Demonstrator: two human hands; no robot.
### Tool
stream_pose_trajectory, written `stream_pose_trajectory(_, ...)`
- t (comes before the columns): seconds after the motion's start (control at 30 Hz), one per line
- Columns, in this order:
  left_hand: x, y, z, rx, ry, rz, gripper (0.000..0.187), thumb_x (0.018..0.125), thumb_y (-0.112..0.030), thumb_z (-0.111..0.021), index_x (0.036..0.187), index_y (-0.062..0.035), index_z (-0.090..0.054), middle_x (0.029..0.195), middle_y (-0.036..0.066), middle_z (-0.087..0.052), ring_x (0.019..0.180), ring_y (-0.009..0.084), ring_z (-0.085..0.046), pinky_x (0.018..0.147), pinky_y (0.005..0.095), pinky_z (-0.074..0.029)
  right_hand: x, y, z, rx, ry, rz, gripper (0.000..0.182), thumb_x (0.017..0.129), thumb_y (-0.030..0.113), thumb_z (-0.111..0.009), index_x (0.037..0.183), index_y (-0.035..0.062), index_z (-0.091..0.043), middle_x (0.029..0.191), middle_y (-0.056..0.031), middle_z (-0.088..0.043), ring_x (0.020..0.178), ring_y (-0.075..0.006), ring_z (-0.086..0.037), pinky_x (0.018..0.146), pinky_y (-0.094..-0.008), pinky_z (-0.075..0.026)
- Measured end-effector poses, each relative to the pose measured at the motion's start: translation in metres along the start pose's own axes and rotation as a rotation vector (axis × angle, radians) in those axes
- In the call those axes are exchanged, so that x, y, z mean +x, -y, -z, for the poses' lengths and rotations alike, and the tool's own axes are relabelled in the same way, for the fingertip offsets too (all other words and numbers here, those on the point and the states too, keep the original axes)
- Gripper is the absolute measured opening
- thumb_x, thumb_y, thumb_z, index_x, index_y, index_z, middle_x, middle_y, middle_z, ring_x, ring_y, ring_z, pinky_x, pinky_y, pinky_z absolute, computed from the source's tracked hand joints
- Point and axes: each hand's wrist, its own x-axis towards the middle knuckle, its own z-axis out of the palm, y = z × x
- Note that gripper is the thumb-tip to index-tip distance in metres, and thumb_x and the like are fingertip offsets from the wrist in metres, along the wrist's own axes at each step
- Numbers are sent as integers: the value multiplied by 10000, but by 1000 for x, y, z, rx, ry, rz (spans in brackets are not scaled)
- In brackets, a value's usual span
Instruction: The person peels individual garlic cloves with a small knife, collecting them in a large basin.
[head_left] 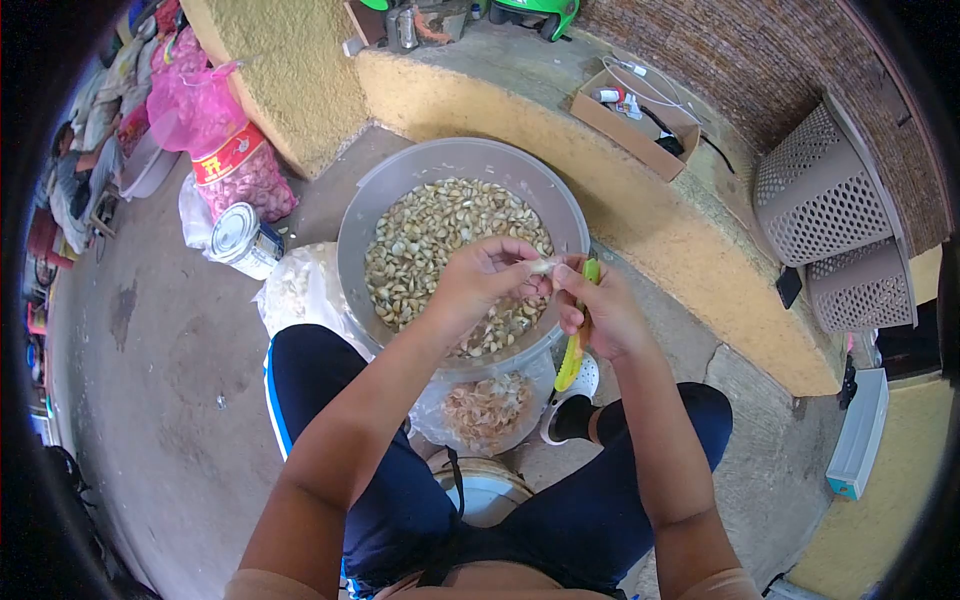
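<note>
My left hand [488,283] pinches a pale garlic clove [543,267] between thumb and fingertips, above a large grey tub [352,232]. Closed around a yellow-green cutter knife [572,362], my right hand [612,315] also brings its thumb and fingertips to the clove. The knife's lower end points down toward my foot; its blade is hard to make out. Many garlic cloves [440,225] fill the tub, some hidden behind my hands. Between my knees and the tub, papery garlic skins [487,408] lie in a clear plastic bag or container.
A white plastic bag [300,285] and a paint can [245,240] stand left of the tub, near a pink net sack of garlic [245,175]. Behind runs a low yellow ledge [470,110] carrying a cardboard box [635,130]. Perforated grey baskets [825,190] are at right.
</note>
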Motion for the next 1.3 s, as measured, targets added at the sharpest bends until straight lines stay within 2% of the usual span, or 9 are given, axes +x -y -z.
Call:
stream_pose_trajectory(0.13,-3,-6,-2,138,-18,-27,192,768,-10,-595,944,20,-526,897,105,-579,799,165,-596,719,254,-485,-3,0,-8,-162,-81,95,204,806,130,-579,944,-18,-556,604,-20,-537,431,-56,-414,402,-207,-368)
stream_pose_trajectory(0.5,-2,6,0,234,-83,-130,172,711,53,-630,865,23,-559,906,88,-566,834,155,-578,721,254,-485,-1,-11,-5,-697,-283,328,156,775,123,-595,845,-16,-605,585,-54,-568,464,-84,-502,440,-231,-392)
stream_pose_trajectory(0.6,-2,13,-1,542,-108,-358,142,694,64,-640,816,12,-589,907,91,-571,832,157,-577,722,254,-486,1,-14,-3,-841,-338,421,157,741,112,-606,822,-22,-600,580,-79,-565,469,-100,-513,456,-250,-403)
stream_pose_trajectory(0.7,-5,11,-4,522,-75,-375,147,673,73,-653,792,0,-609,906,99,-574,843,161,-576,731,255,-487,3,-15,0,-873,-348,426,132,719,102,-609,780,-13,-587,572,-66,-558,470,-98,-509,453,-244,-398)
stream_pose_trajectory(0.83,-5,10,-4,382,-27,-292,136,679,72,-647,796,17,-607,888,98,-585,825,157,-580,728,255,-490,0,-7,-4,-589,-256,253,57,750,60,-566,732,16,-534,530,-1,-483,430,-59,-441,388,-204,-349)
stream_pose_trajectory(1.0,-5,14,1,255,36,-242,122,707,51,-636,822,28,-604,887,87,-605,785,134,-588,702,250,-492,1,-5,0,-172,-134,25,57,741,38,-563,759,27,-510,558,-13,-468,402,-56,-400,368,-204,-336)
stream_pose_trajectory(1.13,-3,11,6,-109,136,4,198,757,-6,-611,949,9,-564,918,84,-586,805,142,-581,702,244,-490,2,-3,2,74,-45,-85,68,745,49,-571,742,42,-504,558,8,-462,410,-50,-376,376,-216,-346)
stream_pose_trajectory(1.2,0,13,10,-289,190,103,248,772,-31,-599,1009,-1,-531,951,92,-567,833,161,-576,710,254,-494,3,-5,2,15,-84,-34,66,751,66,-574,749,30,-518,556,5,-477,422,-55,-404,384,-215,-347)
stream_pose_trajectory(1.3,2,9,3,34,13,142,321,786,-81,-600,1079,2,-497,956,79,-565,834,140,-567,683,243,-487,1,-3,-5,-444,-252,101,105,760,100,-577,763,-1,-549,554,-30,-517,449,-82,-461,408,-234,-365)
